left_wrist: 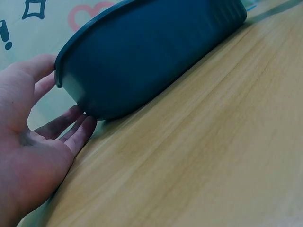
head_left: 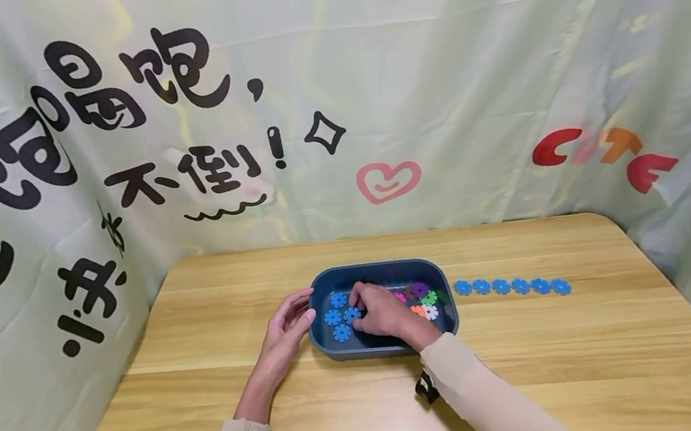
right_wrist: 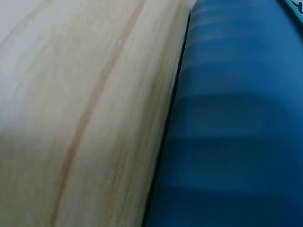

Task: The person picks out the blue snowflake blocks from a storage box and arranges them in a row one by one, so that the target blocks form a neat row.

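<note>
A dark blue rectangular box (head_left: 391, 348) sits on the table. Inside its left end lie several blue notched plastic discs (head_left: 342, 333). My right hand (head_left: 386, 313) reaches into the box, thumb and fingertips curled around a blue notched disc (head_left: 351, 315) beside the others. At the box's left end is my left hand (head_left: 285, 331), its fingers loosely extended against the rim and outer wall. In the left wrist view these fingers (left_wrist: 78, 135) touch the box end low down, close to the tabletop. The right wrist view shows the box's outer side (right_wrist: 232, 142) but not the hand.
Mixed discs in the right part of the box include a purple disc (head_left: 419, 290), a green disc (head_left: 429, 298) and a white disc (head_left: 431, 312). A row of several blue discs (head_left: 501, 286) runs rightward on the wooden table (head_left: 604, 356). Printed curtains (head_left: 459, 81) surround the table.
</note>
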